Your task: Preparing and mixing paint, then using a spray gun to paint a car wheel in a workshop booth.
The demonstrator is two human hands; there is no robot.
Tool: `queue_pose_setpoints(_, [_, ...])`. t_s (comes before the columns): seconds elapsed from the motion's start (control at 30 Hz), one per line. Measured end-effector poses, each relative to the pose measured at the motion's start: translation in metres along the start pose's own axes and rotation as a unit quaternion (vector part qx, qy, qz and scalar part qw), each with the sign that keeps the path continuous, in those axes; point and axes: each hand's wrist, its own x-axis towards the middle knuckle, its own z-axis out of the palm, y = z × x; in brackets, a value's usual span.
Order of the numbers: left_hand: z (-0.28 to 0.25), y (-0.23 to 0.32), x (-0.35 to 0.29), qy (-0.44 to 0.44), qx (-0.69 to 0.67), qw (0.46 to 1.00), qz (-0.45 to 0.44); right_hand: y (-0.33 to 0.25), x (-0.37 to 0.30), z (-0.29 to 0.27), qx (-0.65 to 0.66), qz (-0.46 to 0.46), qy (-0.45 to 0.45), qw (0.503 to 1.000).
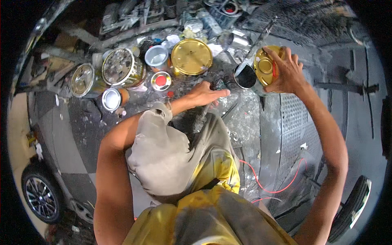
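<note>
My right hand [288, 71] is wrapped round a gold metal can [265, 67] with a ringed top and a red strip beside the fingers. The can is tilted, its top toward a small round container [245, 76] with black contents just to its left. A pale flat stick [243, 64] leans at that container's rim. My left hand [203, 94] hovers over the dirty work surface, left of the black-filled container. One finger stretches to the right and the others are partly bent, with nothing visible in them. Whether the gold can touches the container is unclear.
A large gold-lidded can [192, 57], a grey-white tub [157, 56], a small can with a red cap [161, 81] and several splattered cans [118, 67] line the far left. Crumpled scraps and bottles lie behind. A red hose [269, 191] curves along the lower right, near perforated metal [296, 114].
</note>
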Motion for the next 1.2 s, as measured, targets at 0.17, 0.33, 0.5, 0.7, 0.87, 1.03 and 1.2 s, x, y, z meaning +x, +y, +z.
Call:
queue_pose_setpoints(0.17, [-0.015, -0.023, -0.050, -0.001, -0.106, 0.993, 0.059, -0.012, 0.039, 0.074, 0.123, 0.021, 0.012, 0.992])
queue_pose_setpoints(0.33, [-0.030, -0.034, -0.104, 0.002, -0.110, 0.994, -0.028, -0.055, 0.072, 0.115, 0.201, 0.008, 0.001, 0.980])
queue_pose_setpoints(0.5, [-0.031, -0.085, -0.139, 0.089, -0.057, 0.994, 0.017, -0.075, 0.092, 0.154, 0.211, 0.023, 0.025, 0.977])
queue_pose_setpoints(0.7, [-0.031, -0.124, -0.157, 0.157, -0.098, 0.982, -0.039, -0.075, 0.083, 0.169, 0.212, 0.007, 0.056, 0.976])
queue_pose_setpoints(0.87, [-0.017, -0.187, -0.129, 0.247, 0.017, 0.965, -0.085, -0.117, 0.059, 0.075, 0.353, -0.147, 0.122, 0.916])
queue_pose_setpoints(1.03, [-0.025, -0.152, -0.151, 0.182, -0.004, 0.979, -0.096, -0.242, -0.003, -0.014, 0.475, -0.297, 0.058, 0.826])
queue_pose_setpoints(1.2, [-0.023, -0.162, -0.147, 0.172, -0.040, 0.980, -0.094, -0.247, -0.035, 0.011, 0.363, -0.373, 0.174, 0.836])
